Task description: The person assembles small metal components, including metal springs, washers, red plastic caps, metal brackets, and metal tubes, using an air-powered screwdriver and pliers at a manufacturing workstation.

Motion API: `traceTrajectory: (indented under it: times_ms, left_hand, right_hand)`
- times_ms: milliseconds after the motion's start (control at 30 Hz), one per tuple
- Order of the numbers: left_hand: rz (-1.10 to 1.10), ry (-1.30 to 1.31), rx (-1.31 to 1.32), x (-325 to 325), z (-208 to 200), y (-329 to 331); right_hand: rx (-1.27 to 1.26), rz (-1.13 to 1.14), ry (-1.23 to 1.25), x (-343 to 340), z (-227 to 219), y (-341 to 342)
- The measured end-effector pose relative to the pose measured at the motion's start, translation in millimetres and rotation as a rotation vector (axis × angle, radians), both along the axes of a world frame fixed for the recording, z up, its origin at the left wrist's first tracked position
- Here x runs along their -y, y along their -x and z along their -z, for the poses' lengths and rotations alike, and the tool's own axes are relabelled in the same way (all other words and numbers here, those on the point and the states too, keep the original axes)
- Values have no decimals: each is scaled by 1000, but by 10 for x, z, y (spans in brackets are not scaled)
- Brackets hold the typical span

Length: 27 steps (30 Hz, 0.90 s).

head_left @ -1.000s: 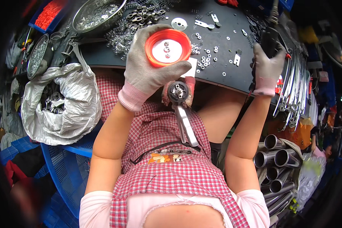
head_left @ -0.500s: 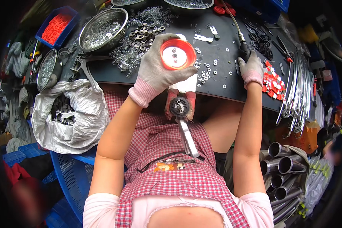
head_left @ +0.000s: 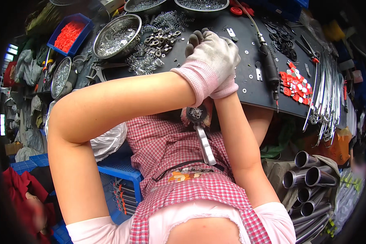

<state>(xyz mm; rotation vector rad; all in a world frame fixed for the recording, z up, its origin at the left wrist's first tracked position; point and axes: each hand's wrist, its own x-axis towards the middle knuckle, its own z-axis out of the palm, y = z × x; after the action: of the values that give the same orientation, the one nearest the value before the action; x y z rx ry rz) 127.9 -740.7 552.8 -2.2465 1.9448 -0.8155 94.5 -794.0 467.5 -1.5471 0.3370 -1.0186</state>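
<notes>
My left hand (head_left: 218, 55), in a grey-white glove with a pink cuff, is closed and folded over my right hand at the table's front edge. Of my right hand, the pink cuff (head_left: 227, 88) shows beneath it; dark curled fingertips stick out at the upper left. Whatever lies between the hands is hidden. Just below them, at the table edge, a black round head (head_left: 196, 114) sits on a silver lever handle (head_left: 207, 150) that points toward my lap. A black power screwdriver (head_left: 268, 61) lies to the right, its bit toward me, with no hand on it.
Metal bowls (head_left: 117, 36) of small parts, springs (head_left: 144, 61) and dark metal pieces (head_left: 162, 42) fill the left of the table (head_left: 248, 95). A blue bin (head_left: 71, 34) holds red parts. Right are red-and-white pieces (head_left: 295, 83), pliers (head_left: 307, 49), long metal rods (head_left: 325, 97) and, lower, steel tubes (head_left: 319, 177).
My right hand has let go of the screwdriver and moved left to meet my left hand. My left arm has swung across to the right. The red round cap it held is now out of sight.
</notes>
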Motion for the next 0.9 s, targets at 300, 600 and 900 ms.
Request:
traceTrajectory:
  times_ms: [300,600,900]
  left_hand:
    - [369,752,-293,-798,-929,-862]
    - [-51,1772,-567,-4661,-800,-2141]
    - [-393,2007,-219,-5832,-680,-2029]
  right_hand:
    - [855,-787,-1577,-12,-304,6]
    - [688,-1014,-1402,607,210,467]
    - [727,-620,-1510,803,254,339]
